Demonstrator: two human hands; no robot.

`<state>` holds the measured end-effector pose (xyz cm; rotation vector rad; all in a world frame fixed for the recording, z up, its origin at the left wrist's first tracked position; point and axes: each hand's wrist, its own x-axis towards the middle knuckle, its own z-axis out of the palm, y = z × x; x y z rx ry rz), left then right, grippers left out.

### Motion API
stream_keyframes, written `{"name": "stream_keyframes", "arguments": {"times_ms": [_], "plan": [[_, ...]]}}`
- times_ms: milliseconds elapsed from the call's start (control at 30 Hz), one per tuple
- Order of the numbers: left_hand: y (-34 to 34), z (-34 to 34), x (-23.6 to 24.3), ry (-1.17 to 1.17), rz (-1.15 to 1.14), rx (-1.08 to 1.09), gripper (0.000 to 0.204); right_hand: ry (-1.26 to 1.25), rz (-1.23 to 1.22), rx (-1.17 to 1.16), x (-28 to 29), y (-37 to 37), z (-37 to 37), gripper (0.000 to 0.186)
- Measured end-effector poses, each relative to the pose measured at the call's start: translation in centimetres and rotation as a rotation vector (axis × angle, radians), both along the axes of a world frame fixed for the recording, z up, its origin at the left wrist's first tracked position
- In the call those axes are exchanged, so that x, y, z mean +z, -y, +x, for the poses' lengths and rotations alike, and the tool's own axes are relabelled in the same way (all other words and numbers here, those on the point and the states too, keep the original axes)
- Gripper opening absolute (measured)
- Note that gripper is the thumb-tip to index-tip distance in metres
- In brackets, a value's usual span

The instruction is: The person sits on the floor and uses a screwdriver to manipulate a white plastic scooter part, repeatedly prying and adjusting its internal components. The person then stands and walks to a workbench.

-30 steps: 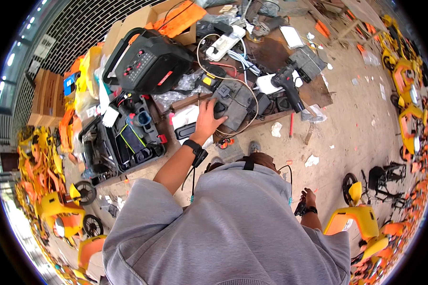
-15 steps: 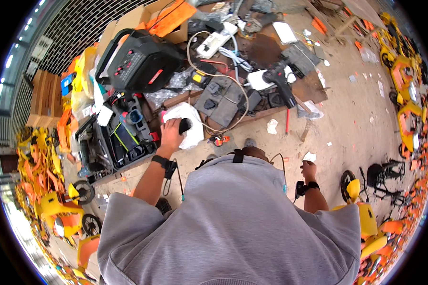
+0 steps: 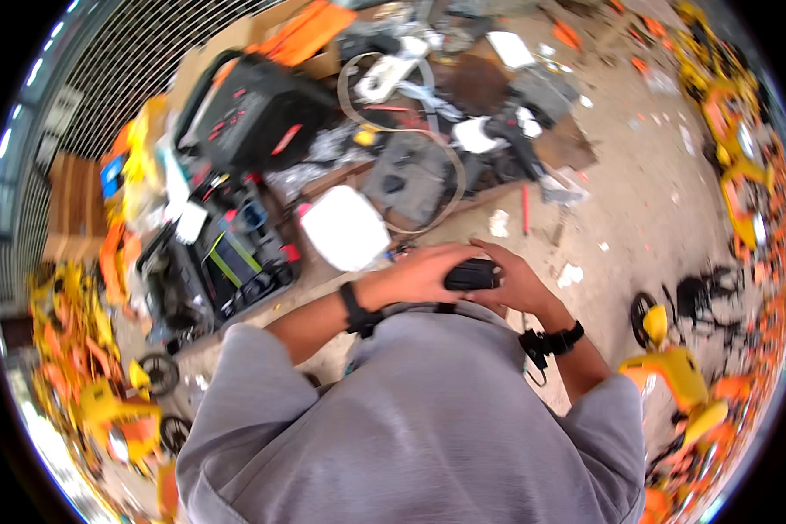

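Note:
My left hand (image 3: 419, 275) and my right hand (image 3: 520, 284) meet in front of my chest. Both are closed around a small black oblong device (image 3: 472, 275), one hand on each end. Each wrist wears a black band. Just beyond my left hand lies a white rounded pad (image 3: 345, 229) on the ground. My grey sleeves and torso fill the lower part of the view and hide the ground beneath them.
An open black tool case (image 3: 227, 262) with tools lies at the left. Behind it sit a black carrying case (image 3: 253, 113), a grey device (image 3: 410, 170) with a looped strap, and cardboard. Yellow and orange toy vehicles (image 3: 672, 367) line both sides on sandy ground.
My left hand drew back from the pile toward my chest, carrying the black device. My right hand rose from my right side and took hold of it too. The white pad is out of hand.

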<state>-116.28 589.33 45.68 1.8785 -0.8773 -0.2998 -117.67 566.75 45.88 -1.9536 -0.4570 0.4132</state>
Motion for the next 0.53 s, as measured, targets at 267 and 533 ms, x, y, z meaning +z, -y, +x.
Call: {"name": "stream_keyframes", "arguments": {"times_ms": [267, 533], "plan": [[-4.6, -3.7, -2.6, -0.091, -0.106, 0.072, 0.074, -0.008, -0.223, -0.117, 1.5, -1.3, -3.5, 0.053], [-12.4, -6.0, -7.9, -0.296, 0.047, 0.37, 0.027, 0.223, 0.099, -0.443, 22.7, -1.9, -12.6, 0.072]]}}
